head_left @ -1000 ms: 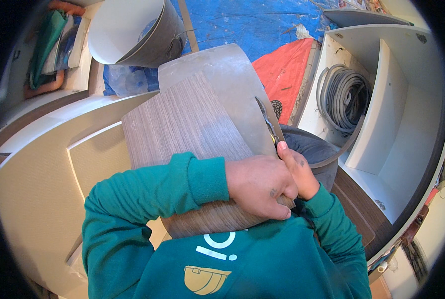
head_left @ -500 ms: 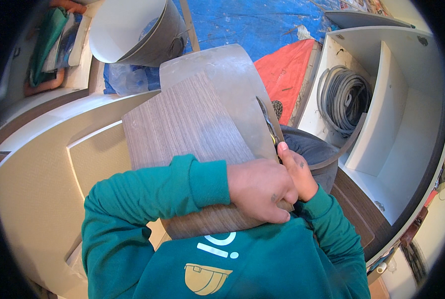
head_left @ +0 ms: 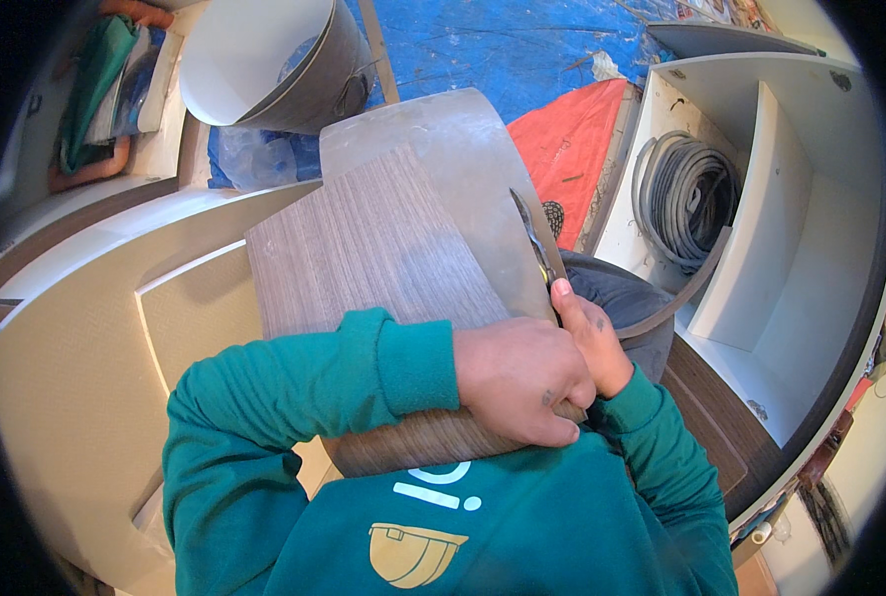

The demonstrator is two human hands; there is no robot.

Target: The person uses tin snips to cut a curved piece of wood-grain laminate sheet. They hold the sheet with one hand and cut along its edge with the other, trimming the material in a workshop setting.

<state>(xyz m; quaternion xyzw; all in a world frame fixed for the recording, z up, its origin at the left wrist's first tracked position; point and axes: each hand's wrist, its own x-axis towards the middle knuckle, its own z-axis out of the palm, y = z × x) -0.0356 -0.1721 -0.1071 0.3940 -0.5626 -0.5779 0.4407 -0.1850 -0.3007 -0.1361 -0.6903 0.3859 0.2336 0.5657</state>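
Note:
A brown wood-grain panel [head_left: 373, 248] lies across my lap on top of a larger smooth grey board [head_left: 423, 134]. My left hand [head_left: 527, 377] is closed in a fist over the panel's near right edge, and what its fingers hold is hidden. Just beyond it, my right hand [head_left: 592, 343] has its thumb up and grips a dark metal hand tool [head_left: 530, 233] that looks like snips, with a touch of yellow near the thumb. A narrow brown flexible strip [head_left: 696, 283] curves from the right toward my right hand; its end there is out of sight.
On the right stands a white curved cabinet [head_left: 776, 219] with a coil of grey strip [head_left: 689, 199] inside. A tan curved panel [head_left: 66, 368] fills the left. Behind are a rolled sheet [head_left: 304, 89], a blue tarp [head_left: 483, 50] and a red sheet [head_left: 567, 149].
Hardly anything differs. The view has shifted very slightly, while both hands, the tool and the panel keep the same places relative to each other.

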